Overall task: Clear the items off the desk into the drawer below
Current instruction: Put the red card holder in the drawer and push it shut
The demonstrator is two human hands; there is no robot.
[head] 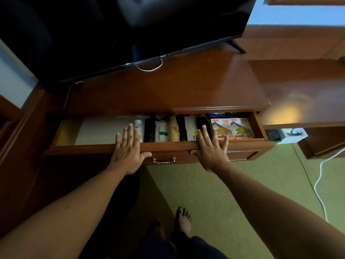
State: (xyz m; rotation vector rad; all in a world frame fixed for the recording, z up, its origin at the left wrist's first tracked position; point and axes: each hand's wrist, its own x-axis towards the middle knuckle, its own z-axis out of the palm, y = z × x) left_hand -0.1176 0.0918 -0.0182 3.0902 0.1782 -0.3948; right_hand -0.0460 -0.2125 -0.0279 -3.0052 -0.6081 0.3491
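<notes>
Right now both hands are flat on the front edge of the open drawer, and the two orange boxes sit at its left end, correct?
Not quite. The head view shows the left hand and right hand flat on the open drawer's front edge, but the two orange boxes sit at its right end, not its left.

My arms are bare to past the elbows, no sleeves, rings or watch; dark trousers (pixel 186 247), feet (pixel 183 221) bare.
</notes>
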